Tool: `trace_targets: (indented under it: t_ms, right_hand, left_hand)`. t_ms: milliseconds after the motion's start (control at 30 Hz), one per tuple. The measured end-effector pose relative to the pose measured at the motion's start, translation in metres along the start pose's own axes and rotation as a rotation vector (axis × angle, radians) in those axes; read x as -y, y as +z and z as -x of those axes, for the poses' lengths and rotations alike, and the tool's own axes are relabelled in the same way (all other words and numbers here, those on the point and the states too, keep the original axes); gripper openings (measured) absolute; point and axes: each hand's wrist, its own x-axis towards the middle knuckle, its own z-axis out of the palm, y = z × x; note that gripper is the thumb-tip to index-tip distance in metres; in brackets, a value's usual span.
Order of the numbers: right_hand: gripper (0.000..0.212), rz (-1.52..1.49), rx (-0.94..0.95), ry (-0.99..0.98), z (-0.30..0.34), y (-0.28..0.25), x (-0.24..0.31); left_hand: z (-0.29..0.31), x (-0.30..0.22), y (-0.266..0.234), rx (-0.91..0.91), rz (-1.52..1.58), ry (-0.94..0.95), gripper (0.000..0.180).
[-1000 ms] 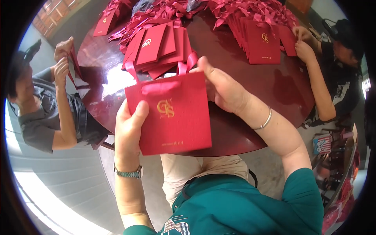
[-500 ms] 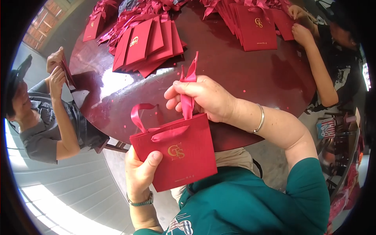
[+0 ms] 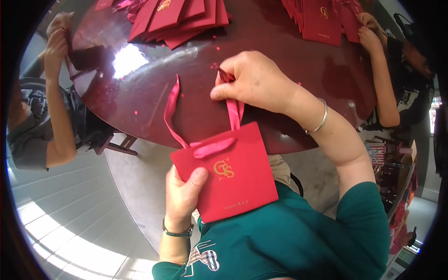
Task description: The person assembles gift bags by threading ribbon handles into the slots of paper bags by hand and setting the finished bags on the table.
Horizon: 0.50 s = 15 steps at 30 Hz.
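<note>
A red paper gift bag [image 3: 238, 186] with a gold emblem is held upright in front of my green shirt. My left hand [image 3: 184, 191] grips its lower left side, thumb across the front and the other fingers hidden behind. Above the bag, my right hand [image 3: 247, 79] pinches a red ribbon [image 3: 234, 114] that rises from the bag's top right edge. Another ribbon end [image 3: 172, 105] stands loose from the top left. A short ribbon loop [image 3: 214, 148] lies across the bag's front near its top edge.
The round dark-red table [image 3: 154, 112] has small red dots scattered over it. Stacked red bags [image 3: 179, 21] lie at its far side, with more bags [image 3: 322, 23] at the far right. One person's hands [image 3: 57, 39] work at the left, another's hands [image 3: 371, 35] at the right.
My view has shifted, so the stacks sit higher in the picture. My right hand has turned knuckles-up around the ribbon. The left ribbon, curled over before, now stands up.
</note>
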Motion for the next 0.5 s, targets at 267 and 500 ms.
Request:
trace_targets:
  t_ms: [267, 500]
  right_hand:
    - [0.023, -0.076, -0.191, 0.004, -0.009, 0.009, -0.003]
    - [0.024, 0.284, -0.466, -0.984, 0.017, 0.008, 0.030]
  left_hand:
    - [-0.010, -0.002, -0.004, -0.059, 0.072, -0.003, 0.039]
    - [-0.009, -0.012, 0.007, -0.061, -0.040, 0.053, 0.038]
